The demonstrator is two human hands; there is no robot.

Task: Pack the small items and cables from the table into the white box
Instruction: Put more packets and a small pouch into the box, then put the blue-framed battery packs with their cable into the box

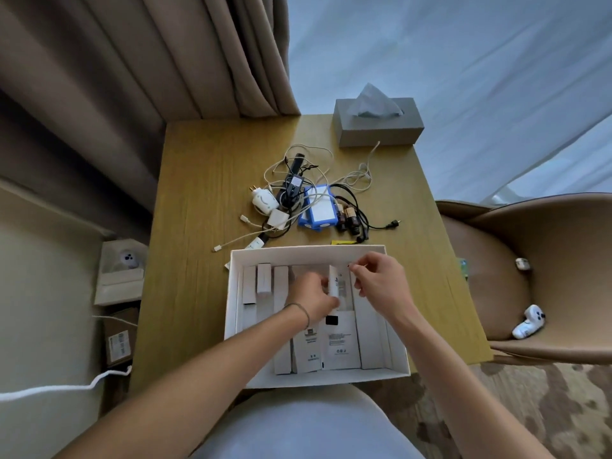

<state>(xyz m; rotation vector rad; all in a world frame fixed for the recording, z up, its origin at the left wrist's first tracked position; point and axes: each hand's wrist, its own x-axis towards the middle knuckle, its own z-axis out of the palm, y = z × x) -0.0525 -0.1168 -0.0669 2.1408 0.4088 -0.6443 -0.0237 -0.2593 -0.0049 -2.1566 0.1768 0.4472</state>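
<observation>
Both hands work inside the white box (236,293): my left hand (311,301) grips a small white carton (335,283), my right hand (377,279) pinches something tiny. Beyond them, tangled cables (314,183) lie on the surface (198,193).

**Clearance around the box and desk**

Left strip of desk (185,226) bare from far edge to near edge; open passage there. Desk centre blocked by cable tangle (308,190) with chargers, blue case (318,211) and small bottles (347,218). Tissue box (377,124) occupies far right corner. White box (311,379) interior crowded: upright cartons left, both hands mid-box. Bare desk right of tangle, bounded by chair (543,260).
</observation>
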